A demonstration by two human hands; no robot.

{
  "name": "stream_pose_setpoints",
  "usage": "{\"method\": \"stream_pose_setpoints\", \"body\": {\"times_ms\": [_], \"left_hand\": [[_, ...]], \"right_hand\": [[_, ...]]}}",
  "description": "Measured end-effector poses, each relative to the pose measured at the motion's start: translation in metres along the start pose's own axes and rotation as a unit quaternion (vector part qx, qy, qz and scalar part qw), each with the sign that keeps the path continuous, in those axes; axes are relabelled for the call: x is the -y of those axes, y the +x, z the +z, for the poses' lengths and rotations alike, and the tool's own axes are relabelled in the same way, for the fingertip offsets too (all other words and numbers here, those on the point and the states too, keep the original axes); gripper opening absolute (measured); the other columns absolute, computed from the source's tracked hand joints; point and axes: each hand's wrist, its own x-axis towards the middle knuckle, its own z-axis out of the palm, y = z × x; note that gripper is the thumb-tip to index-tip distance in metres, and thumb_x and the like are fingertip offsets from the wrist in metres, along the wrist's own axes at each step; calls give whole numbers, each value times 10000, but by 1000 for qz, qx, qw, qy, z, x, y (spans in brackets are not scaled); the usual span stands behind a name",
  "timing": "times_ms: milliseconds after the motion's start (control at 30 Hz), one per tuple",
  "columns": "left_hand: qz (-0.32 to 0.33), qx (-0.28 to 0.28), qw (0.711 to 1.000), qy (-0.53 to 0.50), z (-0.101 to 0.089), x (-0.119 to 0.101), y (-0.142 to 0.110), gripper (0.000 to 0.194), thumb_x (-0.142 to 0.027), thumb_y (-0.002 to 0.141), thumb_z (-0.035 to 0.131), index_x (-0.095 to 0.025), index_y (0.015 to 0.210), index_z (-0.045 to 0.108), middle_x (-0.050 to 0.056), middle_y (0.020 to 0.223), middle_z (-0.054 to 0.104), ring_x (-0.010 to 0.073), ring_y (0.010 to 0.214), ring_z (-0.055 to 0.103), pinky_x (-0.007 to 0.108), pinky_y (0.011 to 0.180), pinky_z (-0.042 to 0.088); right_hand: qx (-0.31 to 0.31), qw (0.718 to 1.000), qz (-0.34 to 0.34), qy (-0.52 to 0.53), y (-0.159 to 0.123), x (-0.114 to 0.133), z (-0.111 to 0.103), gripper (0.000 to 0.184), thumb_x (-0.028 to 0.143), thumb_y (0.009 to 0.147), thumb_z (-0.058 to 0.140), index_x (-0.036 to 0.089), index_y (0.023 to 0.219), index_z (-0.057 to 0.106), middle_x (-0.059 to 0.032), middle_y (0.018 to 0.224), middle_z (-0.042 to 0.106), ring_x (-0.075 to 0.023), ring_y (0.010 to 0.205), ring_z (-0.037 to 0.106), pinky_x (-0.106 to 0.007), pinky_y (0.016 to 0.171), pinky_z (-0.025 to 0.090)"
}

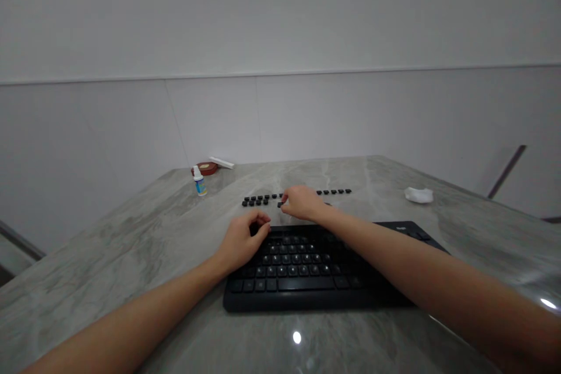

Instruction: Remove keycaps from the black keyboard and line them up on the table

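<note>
A black keyboard lies on the grey marbled table, its left half showing small key mounts where caps are off. My left hand rests at the keyboard's top left corner, fingers loosely curled, a small gap between thumb and fingertips, and nothing visible in it. Beyond the keyboard, my right hand reaches down to the table with thumb and finger pinched at a black keycap. Loose keycaps stand in rows to its left, and more keycaps line up to its right. My right forearm hides part of the keyboard.
A small white-capped bottle stands at the back left. Behind it lie a reddish-brown case and a thin white strip. A crumpled white tissue is on the right. A white wall rises behind the table.
</note>
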Motion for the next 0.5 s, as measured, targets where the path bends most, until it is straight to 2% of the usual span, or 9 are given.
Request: {"method": "stream_pose_setpoints", "body": {"times_ms": [100, 267, 500], "left_hand": [[-5, 4, 1000, 4, 1, 1, 0, 105, -207, 821, 556, -178, 885, 633, 22, 797, 692, 187, 763, 650, 322, 734, 496], [-6, 7, 1000, 3, 1, 0, 0, 115, -188, 813, 542, -182, 869, 642, 19, 787, 697, 185, 760, 654, 318, 733, 496], [-1, 12, 1000, -9, 0, -2, 1, 131, -169, 810, 522, -183, 875, 635, 9, 766, 701, 176, 739, 660, 312, 733, 500]], "right_hand": [[2, 1000, -5, 2, 11, 0, 10, 290, 301, 747, 605, 207, 984, 744, -108, 937, 732, -261, 924, 658, -325, 778, 474], [16, 1000, -13, 10, 10, -1, 25, 286, 340, 790, 569, 216, 989, 734, -98, 934, 731, -249, 918, 660, -326, 784, 474], [-3, 1000, -22, 20, 3, -3, 26, 353, 299, 794, 565, 236, 1123, 676, -72, 959, 720, -225, 923, 651, -320, 806, 469]]}}
